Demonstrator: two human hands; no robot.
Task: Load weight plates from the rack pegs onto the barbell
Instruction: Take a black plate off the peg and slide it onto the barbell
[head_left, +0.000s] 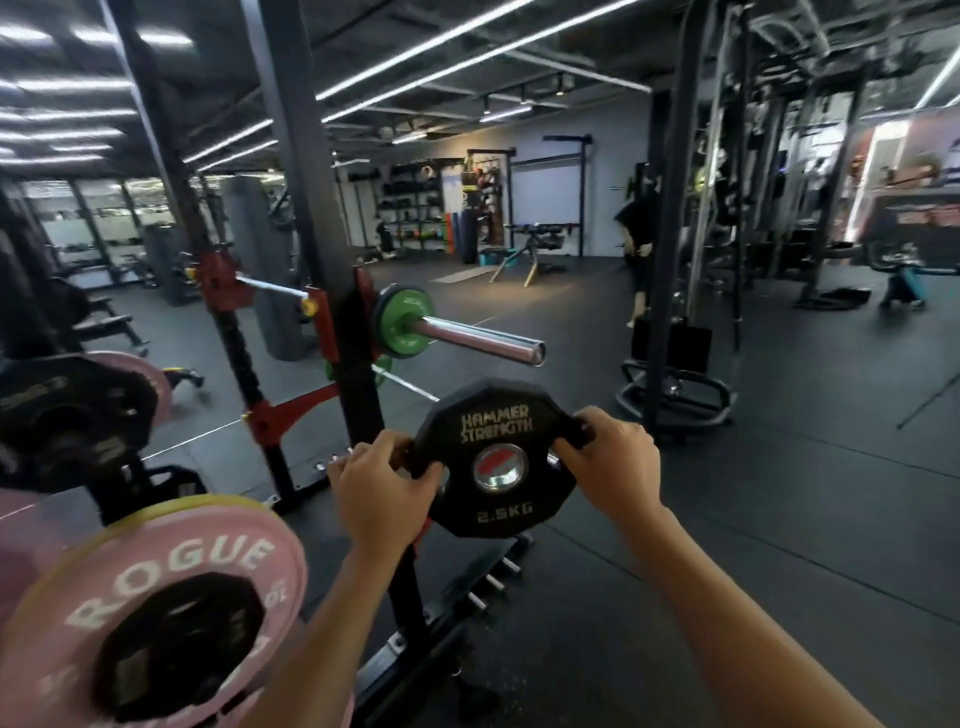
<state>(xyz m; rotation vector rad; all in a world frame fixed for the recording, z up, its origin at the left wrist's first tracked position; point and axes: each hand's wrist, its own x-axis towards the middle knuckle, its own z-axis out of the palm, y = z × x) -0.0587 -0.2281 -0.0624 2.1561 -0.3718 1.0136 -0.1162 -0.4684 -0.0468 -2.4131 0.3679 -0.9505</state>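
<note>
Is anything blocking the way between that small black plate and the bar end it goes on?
Nothing visible does. Both hands hold the black 2.5 kg plate below the bare barbell sleeve, whose tip is free; the green plate sits further in.

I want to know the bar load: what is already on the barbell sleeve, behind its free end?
One green plate sits on the barbell sleeve, pushed to the inner end. The red rack upright covers whatever lies behind the plate.

Matt black rubber plate (497, 457), glossy chrome barbell sleeve (478, 339), matt rubber floor (779, 519)
</note>
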